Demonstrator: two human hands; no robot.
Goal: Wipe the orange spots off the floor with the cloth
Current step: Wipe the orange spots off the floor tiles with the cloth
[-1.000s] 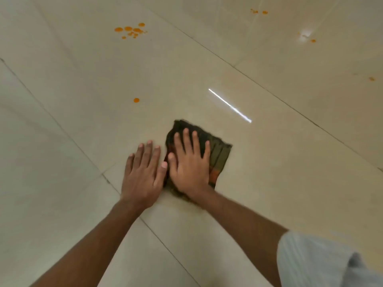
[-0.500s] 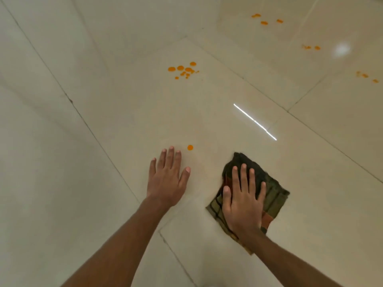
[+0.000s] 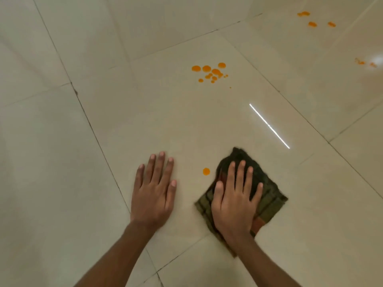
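A folded dark green checked cloth lies on the cream tiled floor. My right hand presses flat on it with straight fingers. A single orange spot sits just left of the cloth's edge, between my two hands. My left hand rests flat on the bare tile, fingers straight. A cluster of several orange spots lies further ahead on the same tile.
More orange spots mark the far right tiles, with fainter ones beside a bright glare. A thin white light reflection crosses the tile ahead of the cloth. Dark grout lines run between the tiles.
My right hand and the cloth have slid forward, and the cloth's edge now lies just right of the single spot. My left hand has shifted a little away from the spot.
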